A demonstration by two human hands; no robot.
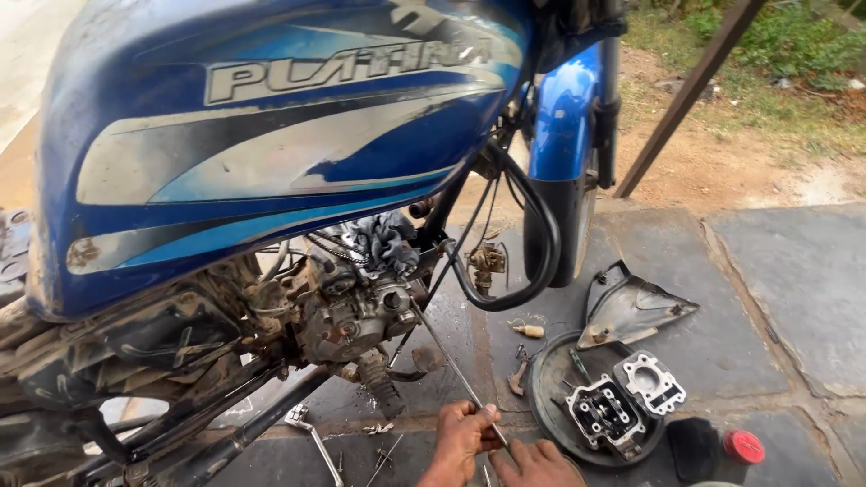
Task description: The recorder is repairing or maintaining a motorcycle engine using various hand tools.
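Both hands, left hand [462, 439] and right hand [534, 464], closed around long rod [456, 372] bottom centre; keep it aligned with engine [356, 311], turn steadily, no side load.

1. We see the fuel tank [271, 135] above the engine [356, 302], which sits at the middle of the view.
2. Our two hands, left [460, 442] and right [534, 466], meet at the bottom edge, below and right of the engine, on a long rod [451, 365] slanting up toward it.
3. Right of our hands, a round tray [546, 397] on the stone floor [794, 298] holds the cylinder head [603, 417] and a gasket [651, 382].
4. A side cover [631, 311] lies just behind the tray; the front wheel [573, 180] stands behind that.
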